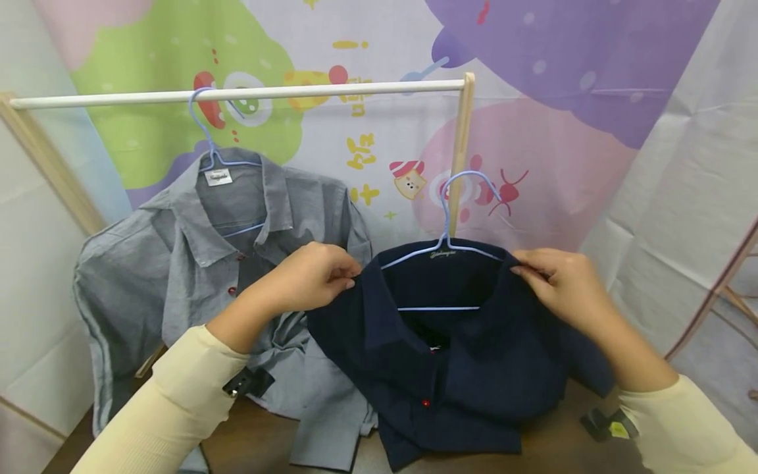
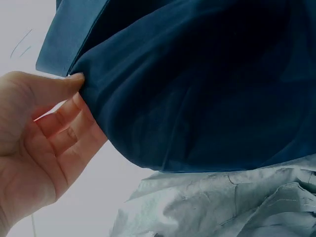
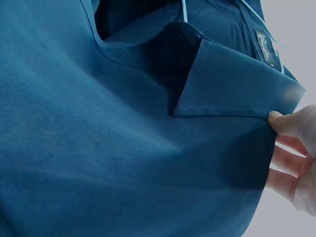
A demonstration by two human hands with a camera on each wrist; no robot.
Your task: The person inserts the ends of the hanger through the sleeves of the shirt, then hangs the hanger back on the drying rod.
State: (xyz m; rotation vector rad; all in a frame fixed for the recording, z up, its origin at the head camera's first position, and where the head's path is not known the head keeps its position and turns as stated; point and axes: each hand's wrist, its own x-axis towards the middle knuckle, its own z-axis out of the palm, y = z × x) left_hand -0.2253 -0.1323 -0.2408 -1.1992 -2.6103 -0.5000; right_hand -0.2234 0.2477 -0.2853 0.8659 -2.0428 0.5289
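A navy shirt [image 1: 497,368] hangs on a light blue hanger [image 1: 445,217], held up in front of the rack. My left hand [image 1: 316,273] pinches its shoulder beside the collar on the left. On the other side my right hand [image 1: 559,283] pinches the shoulder just by the collar edge. In the left wrist view the thumb of the left hand [image 2: 49,123] presses on the navy cloth. The right wrist view has the right hand [image 3: 296,153] gripping the cloth below the collar [image 3: 237,84]. The hanger's hook is apart from the rail.
A grey shirt [image 1: 207,217] hangs from the white rail [image 1: 142,97] on another blue hanger [image 1: 204,125]. Wooden posts [image 1: 463,131] carry the rail. Below is a brown tabletop [image 1: 474,463]. A patterned cloth backdrop [image 1: 367,39] stands behind, with a white curtain [image 1: 669,197] at the right.
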